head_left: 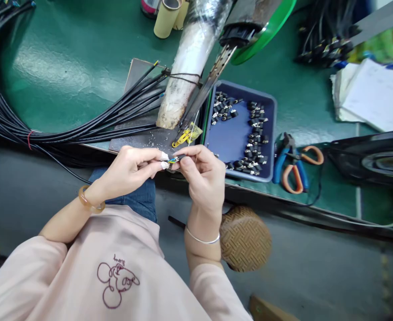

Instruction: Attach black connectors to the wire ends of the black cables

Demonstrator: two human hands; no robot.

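Note:
My left hand [129, 169] and my right hand [203, 174] meet just in front of the table edge. Between their fingertips they pinch the end of a thin cable with coloured wire tips [173, 159]. My right hand's fingers appear to hold a small dark connector at that cable end, though it is mostly hidden. A thick bundle of black cables [83, 120] lies across the green table [66, 58] to the left, its ends fanned out over a grey plate [143, 138].
A blue tray [233, 138] holding several small black connectors stands right of my hands. Blue and orange-handled cutters [295, 165] lie beyond it. A plastic-wrapped machine column [190, 58], a green reel [266, 31], cardboard tubes [166, 15] and papers [373, 93] sit farther back. A woven stool [245, 238] stands below.

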